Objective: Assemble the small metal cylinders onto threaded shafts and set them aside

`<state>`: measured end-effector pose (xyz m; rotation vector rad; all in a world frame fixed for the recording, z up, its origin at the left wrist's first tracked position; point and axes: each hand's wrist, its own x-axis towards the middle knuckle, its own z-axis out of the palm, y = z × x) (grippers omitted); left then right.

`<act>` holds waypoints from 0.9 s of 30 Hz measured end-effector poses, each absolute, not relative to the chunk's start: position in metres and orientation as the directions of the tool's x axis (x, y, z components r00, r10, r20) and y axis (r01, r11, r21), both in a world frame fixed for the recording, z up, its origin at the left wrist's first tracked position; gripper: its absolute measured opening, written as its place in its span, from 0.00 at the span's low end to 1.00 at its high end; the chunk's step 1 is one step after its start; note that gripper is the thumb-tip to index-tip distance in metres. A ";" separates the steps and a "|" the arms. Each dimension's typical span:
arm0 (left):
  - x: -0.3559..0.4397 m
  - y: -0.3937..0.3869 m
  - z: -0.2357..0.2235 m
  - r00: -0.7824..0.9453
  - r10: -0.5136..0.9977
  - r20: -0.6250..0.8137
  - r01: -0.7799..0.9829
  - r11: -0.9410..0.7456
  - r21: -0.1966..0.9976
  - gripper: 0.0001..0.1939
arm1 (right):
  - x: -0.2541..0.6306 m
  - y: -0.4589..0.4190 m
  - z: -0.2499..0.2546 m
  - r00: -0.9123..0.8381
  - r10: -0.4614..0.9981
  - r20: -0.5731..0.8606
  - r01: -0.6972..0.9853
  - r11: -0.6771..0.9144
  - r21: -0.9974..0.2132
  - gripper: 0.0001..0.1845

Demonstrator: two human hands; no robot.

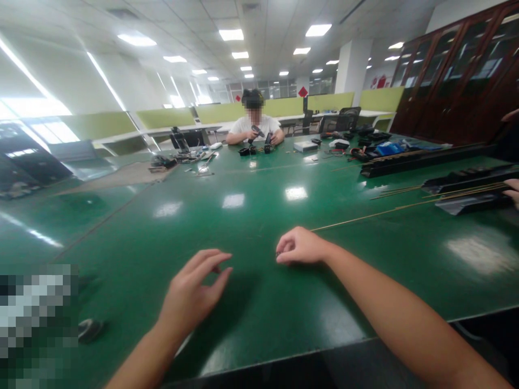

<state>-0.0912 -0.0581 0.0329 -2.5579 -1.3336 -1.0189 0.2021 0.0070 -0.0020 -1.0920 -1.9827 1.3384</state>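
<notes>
My left hand (pixel 198 286) hovers over the green table (pixel 219 227), thumb and fingers apart with nothing between them. To its right, my right hand (pixel 298 247) is closed, fingertips pinched together. A small dark bit shows at those fingertips, too small to name. A long thin brass-coloured rod (pixel 352 219) runs from behind my right hand toward the right side. Whether my fingers touch the rod is hidden.
Black metal channels (pixel 466 202) and more thin rods (pixel 399 190) lie at the right, by another person's hand (pixel 513 192). Across the table a person (pixel 255 127) holds a power tool. Tools and parts (pixel 377 148) crowd the far right. A blurred-out block (pixel 36 308) stands at left.
</notes>
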 end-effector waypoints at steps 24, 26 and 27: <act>-0.015 -0.037 0.030 0.677 0.627 0.387 0.599 -0.774 0.205 0.12 | 0.211 0.009 0.000 -0.667 0.727 -0.165 0.246 0.006 -0.969 0.16; -0.047 -0.042 0.036 0.555 0.691 0.463 0.668 -0.702 0.247 0.10 | 0.212 0.010 0.002 -0.641 0.751 -0.158 0.274 0.032 -0.961 0.16; -0.065 -0.045 0.041 0.458 0.725 0.514 0.717 -0.643 0.269 0.09 | 0.213 0.011 0.002 -0.636 0.756 -0.154 0.287 0.047 -0.957 0.16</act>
